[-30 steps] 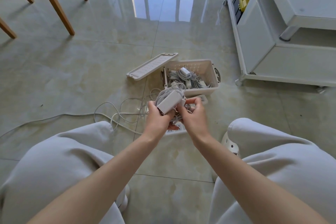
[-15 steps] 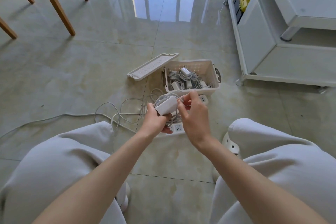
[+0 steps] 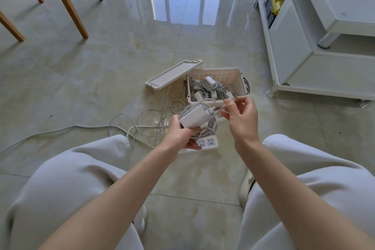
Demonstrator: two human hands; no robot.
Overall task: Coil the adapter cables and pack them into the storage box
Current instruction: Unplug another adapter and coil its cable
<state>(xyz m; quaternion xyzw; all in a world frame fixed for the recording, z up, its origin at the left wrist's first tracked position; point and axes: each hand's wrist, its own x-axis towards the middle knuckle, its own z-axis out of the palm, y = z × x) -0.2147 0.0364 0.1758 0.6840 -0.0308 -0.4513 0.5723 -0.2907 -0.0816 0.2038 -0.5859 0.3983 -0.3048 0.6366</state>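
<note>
The fingers of the right hand pinch the cable end, just in front of the storage box. The fingers of the left hand are wrapped round the white adapter and its coil, a bit nearer the person than the box.

To do this well, pull the end snug, wind it round the loops and tuck it under, so the coil cannot spring open. Hold the adapter tight. Then lay it in the box on the other adapters. Some loose cable lies on the floor, left of the box.
</note>
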